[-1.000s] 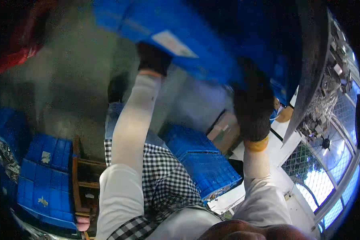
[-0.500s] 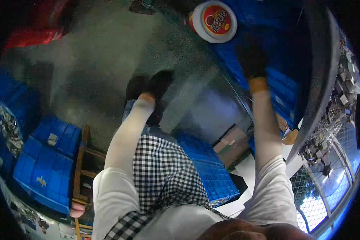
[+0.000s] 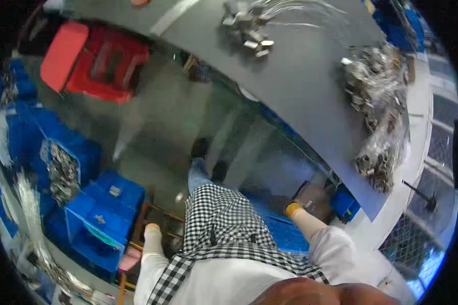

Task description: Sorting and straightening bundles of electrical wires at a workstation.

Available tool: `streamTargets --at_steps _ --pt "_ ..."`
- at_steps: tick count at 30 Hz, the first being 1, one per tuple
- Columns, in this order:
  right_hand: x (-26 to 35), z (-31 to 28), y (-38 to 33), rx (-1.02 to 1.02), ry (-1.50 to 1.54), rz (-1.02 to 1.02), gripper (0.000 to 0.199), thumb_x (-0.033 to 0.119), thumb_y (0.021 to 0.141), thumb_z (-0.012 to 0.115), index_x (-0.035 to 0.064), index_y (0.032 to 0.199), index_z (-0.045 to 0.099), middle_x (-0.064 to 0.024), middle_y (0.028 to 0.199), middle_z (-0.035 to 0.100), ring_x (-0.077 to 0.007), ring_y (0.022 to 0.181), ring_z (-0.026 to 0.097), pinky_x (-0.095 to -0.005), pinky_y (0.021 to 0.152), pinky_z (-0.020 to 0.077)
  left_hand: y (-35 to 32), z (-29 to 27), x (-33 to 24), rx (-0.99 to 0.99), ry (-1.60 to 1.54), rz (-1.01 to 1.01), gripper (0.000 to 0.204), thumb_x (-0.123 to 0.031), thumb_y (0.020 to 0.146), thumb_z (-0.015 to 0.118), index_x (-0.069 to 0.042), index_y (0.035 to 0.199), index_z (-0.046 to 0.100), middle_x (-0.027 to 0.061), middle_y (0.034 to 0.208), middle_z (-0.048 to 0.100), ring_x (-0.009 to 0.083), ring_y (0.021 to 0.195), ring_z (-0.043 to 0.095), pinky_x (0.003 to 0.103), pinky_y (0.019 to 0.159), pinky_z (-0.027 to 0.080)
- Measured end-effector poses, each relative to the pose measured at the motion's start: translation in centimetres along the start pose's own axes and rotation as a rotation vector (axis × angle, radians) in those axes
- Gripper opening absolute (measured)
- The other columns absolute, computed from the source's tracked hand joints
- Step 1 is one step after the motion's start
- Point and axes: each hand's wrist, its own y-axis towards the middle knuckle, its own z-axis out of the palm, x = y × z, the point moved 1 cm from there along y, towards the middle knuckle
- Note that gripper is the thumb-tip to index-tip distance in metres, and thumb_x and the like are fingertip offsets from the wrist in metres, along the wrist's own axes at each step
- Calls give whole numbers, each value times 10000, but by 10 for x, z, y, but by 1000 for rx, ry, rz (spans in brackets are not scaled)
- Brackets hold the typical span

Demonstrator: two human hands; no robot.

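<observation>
My left hand [image 3: 151, 217] hangs low on the left, by a wooden frame [image 3: 165, 214] beside a stack of blue bins. A dark glove with an orange cuff covers it, and the fingers are lost in shadow and blur. My right hand [image 3: 283, 204], gloved in dark with a yellow cuff [image 3: 292, 208], is down at my right side above a blue bin [image 3: 269, 218] and close to a cardboard box [image 3: 314, 197]. Its fingers blend into the dark too. I make out nothing held in either hand.
A grey table [image 3: 300, 76] crosses the upper right, bearing small metal pieces [image 3: 252, 35] and a larger heap [image 3: 374, 86] with clear plastic. A red chair [image 3: 99, 63] stands far left. Blue bins [image 3: 104, 203] are stacked at left, one filled with metal pieces [image 3: 63, 170].
The view has swung, bringing the tabletop and red chair into sight. Both arms, stretched forward before, are now drawn back low at my sides. The white-lidded tub has left the view.
</observation>
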Motion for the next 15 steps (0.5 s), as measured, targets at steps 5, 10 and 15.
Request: streamTargets --at_steps 5,10,15 --pt "47 -97 -97 -198 26 144 413 295 908 562 60 1236 651 -212 1256 662 -403 1128 641 -479 965 512 -11 -122 -17 -521 -343 114 353 -205 949 514 -37 1204 691 192 1255 669 380 1122 661 478 968 527" --pt "42 -55 -110 -777 266 275 428 311 893 578 63 1234 656 -219 1195 676 -421 1086 640 -476 971 508 -216 -378 -72 -821 -158 577 429 -343 1017 448 -66 1317 583 220 1331 606 440 1148 624 496 974 507" --pt "71 -37 -160 -805 730 371 464 406 890 614 81 1217 671 -193 1207 675 -416 1069 639 -497 957 500 -359 -493 -92 -1210 -149 994 328 -235 991 558 -55 1256 629 212 1271 637 417 1096 638 460 964 509"
